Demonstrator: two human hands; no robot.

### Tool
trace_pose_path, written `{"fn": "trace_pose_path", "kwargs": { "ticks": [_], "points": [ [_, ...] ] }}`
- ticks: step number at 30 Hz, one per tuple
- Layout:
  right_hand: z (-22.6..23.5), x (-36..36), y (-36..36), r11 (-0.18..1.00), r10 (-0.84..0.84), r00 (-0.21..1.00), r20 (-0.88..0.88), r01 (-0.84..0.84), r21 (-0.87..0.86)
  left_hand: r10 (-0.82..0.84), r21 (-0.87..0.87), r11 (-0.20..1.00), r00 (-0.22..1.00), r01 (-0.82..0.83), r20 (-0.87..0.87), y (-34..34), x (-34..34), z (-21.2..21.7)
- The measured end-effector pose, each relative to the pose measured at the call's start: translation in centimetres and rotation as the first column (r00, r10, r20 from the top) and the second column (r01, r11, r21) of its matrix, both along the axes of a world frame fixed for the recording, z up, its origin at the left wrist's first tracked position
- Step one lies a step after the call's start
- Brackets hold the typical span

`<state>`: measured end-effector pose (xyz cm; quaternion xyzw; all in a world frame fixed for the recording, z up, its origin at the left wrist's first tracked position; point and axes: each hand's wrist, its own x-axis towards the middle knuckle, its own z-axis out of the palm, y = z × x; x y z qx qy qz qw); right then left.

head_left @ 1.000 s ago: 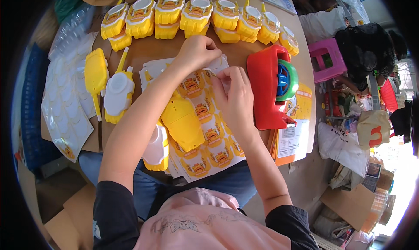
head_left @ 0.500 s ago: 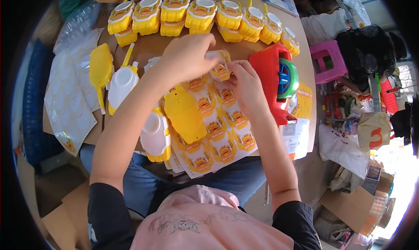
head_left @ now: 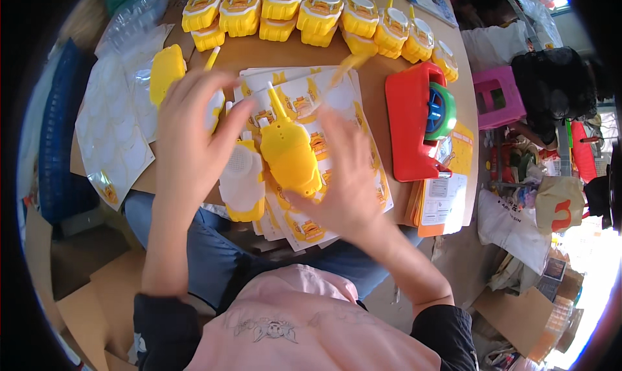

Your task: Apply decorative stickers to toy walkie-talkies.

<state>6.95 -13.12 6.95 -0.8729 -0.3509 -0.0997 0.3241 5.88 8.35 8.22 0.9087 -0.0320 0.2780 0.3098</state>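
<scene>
My left hand (head_left: 194, 128), open with thumb and fingers apart, is over a white-and-yellow toy walkie-talkie piece it partly covers. My right hand (head_left: 350, 183) is smeared by motion. Its thumb is at the lower edge of a yellow toy walkie-talkie (head_left: 288, 152), its fingers stretched beyond the toy's right side. A blurred orange-yellow piece (head_left: 348, 68) shows past those fingertips; whether the hand holds it I cannot make out. Under the yellow toy lie printed sticker sheets (head_left: 310, 233), with a pale blank spot near the top. Another toy (head_left: 243, 176) with a white speaker face lies left of it.
Assembled yellow toys (head_left: 282, 8) stand stacked in a row at the back. A red tape dispenser (head_left: 405, 131) with a green roll is on the right, beside orange printed cards (head_left: 447, 196). Used sticker sheets (head_left: 110, 128) and a yellow shell (head_left: 166, 73) lie left.
My hands have come apart from the sticker they pinched above the sheet. The left has moved left toward the white-and-yellow piece; the right has come down beside the yellow toy. The whole view has shifted.
</scene>
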Motion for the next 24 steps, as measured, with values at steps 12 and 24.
{"fn": "trace_pose_path", "kwargs": {
  "ticks": [12,24],
  "points": [
    [-2.6,-3.4,-2.1,0.830,0.010,0.845,-0.535,0.291,0.476,0.001,0.322,0.939,0.936,0.120,-0.353,-0.5,-10.1,-4.4],
    [-0.6,-3.3,-5.1,0.917,-0.241,0.958,-0.155,0.277,0.288,-0.074,0.019,0.997,0.997,0.075,-0.016,-4.6,-10.7,-4.4]
  ]
}}
